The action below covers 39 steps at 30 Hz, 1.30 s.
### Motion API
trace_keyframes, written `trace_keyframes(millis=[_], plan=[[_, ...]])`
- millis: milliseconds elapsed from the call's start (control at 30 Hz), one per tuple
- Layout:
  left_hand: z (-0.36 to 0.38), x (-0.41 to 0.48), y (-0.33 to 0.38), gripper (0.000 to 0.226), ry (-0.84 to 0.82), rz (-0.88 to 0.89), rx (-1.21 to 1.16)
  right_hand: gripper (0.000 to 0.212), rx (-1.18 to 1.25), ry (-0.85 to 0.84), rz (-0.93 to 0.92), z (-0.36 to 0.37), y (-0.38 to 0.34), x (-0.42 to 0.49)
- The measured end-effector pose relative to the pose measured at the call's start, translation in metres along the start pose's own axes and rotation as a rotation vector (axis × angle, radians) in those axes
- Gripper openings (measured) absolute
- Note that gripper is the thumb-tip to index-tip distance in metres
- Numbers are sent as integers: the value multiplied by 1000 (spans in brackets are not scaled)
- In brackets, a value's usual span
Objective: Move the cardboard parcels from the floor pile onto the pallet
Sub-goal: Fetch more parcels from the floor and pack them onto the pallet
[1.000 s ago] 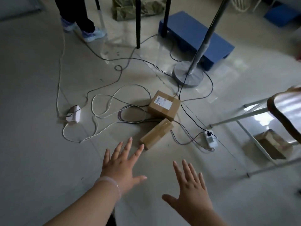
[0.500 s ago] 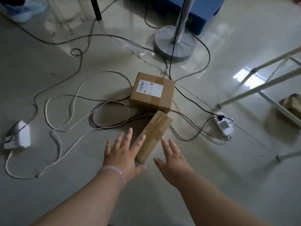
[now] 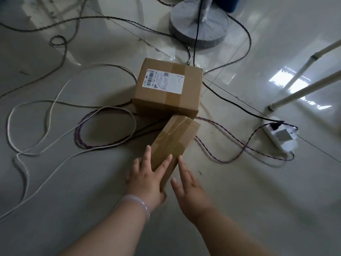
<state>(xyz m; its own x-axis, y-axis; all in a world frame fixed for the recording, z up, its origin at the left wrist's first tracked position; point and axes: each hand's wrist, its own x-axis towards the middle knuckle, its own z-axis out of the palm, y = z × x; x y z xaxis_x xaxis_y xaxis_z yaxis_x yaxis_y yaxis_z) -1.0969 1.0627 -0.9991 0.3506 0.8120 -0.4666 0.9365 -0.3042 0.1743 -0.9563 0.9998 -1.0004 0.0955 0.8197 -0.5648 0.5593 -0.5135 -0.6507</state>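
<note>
Both hands have moved forward since the earlier frame and are now at the small parcel, and the view has come closer to the floor (image 3: 60,183).

Nearest, the left hand (image 3: 147,180), with a pale bracelet (image 3: 138,202) on its wrist, lies on the near end of the small parcel (image 3: 174,143). Its fingers are straight and spread over the top of the parcel, and nothing is gripped. The right hand (image 3: 190,191) is just beside the right side of the same parcel, also with straight fingers and holding nothing. I cannot tell if its fingertips really touch the cardboard.

The small parcel is long and narrow, closed with clear tape, and lies flat on the floor, pointing away and a little to the right. Its far end touches the front lower edge of the big parcel (image 3: 167,100), which stands on the floor and has a white label (image 3: 163,81) on top.

Loose cables (image 3: 39,103) run over the floor around both parcels. To the right lies a white power strip (image 3: 280,134), and behind it are two white tube legs (image 3: 306,89). Farther back stands a round grey base (image 3: 199,28), and at the top edge only a corner of the blue pallet (image 3: 233,5) shows.
</note>
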Motion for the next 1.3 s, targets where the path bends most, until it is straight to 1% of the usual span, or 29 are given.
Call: trace_keyframes(millis=[67, 133, 200, 300, 367, 433, 500, 600, 733, 800, 900, 1033, 1133, 1233, 1300], plan=[[-25, -11, 1, 101, 17, 18, -47, 64, 51, 41, 26, -11, -13, -11], [-57, -31, 6, 98, 54, 51, -103, 67, 224, 129, 103, -30, -32, -28], [-94, -56, 15, 98, 57, 74, -226, 69, 380, 220, 183, -54, -56, -49], [-160, -97, 27, 101, 57, 58, -448, 71, 395, 198, 200, -89, -104, -85], [-208, -124, 32, 99, 64, 39, -565, 71, 448, 172, 191, -111, -146, -110], [-261, -149, 33, 93, 78, 14, -680, 71, 537, 135, 136, -134, -195, -134], [-315, -176, 31, 93, 101, -14, -791, 70, 600, 89, 77, -158, -242, -161], [-393, -223, 23, 94, 180, -23, -939, 67, 612, 26, -48, -197, -316, -207], [-480, -304, 19, 87, 280, -9, -965, 75, 428, -28, -269, -241, -400, -277], [-512, -353, 21, 84, 355, -5, -968, 75, 357, -93, -363, -252, -436, -315], [-541, -432, 28, 80, 469, -48, -988, 72, 251, -221, -474, -258, -480, -375], [-551, -544, 32, 79, 586, -147, -1036, 80, 152, -431, -563, -247, -522, -456], [-545, -628, 36, 81, 647, -264, -1055, 83, 76, -569, -637, -227, -544, -517], [-532, -707, 37, 80, 739, -373, -1070, 79, 63, -723, -759, -195, -562, -573], [-517, -759, 34, 81, 778, -462, -1054, 77, -17, -808, -844, -167, -571, -611]])
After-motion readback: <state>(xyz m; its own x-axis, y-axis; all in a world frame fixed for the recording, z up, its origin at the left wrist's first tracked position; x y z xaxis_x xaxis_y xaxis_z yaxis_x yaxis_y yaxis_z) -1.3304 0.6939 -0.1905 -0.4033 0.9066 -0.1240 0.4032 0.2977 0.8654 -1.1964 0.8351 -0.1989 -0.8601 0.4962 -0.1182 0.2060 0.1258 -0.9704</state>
